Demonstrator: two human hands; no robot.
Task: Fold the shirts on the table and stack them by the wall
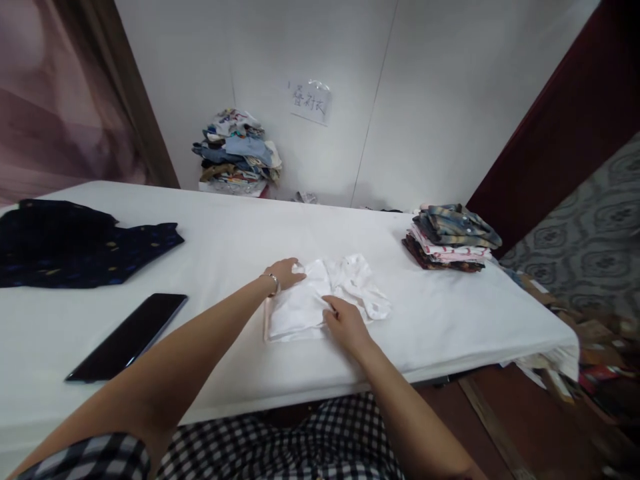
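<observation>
A white shirt, partly folded, lies on the white-covered table in front of me, its right part bunched and crumpled. A thin pinkish edge shows along its left side; what that belongs to I cannot make out. My left hand, with a bracelet at the wrist, is closed on the shirt's far left corner, thumb toward the right. Lower and to the right, my right hand pinches the fabric near the middle, beside the crumpled part. Its lower fingers are curled and partly hidden.
A dark patterned garment lies flat at the left, with a black tablet-like slab nearer me. Folded shirts are stacked at the right. A taller clothes pile stands by the wall, left of a paper sign.
</observation>
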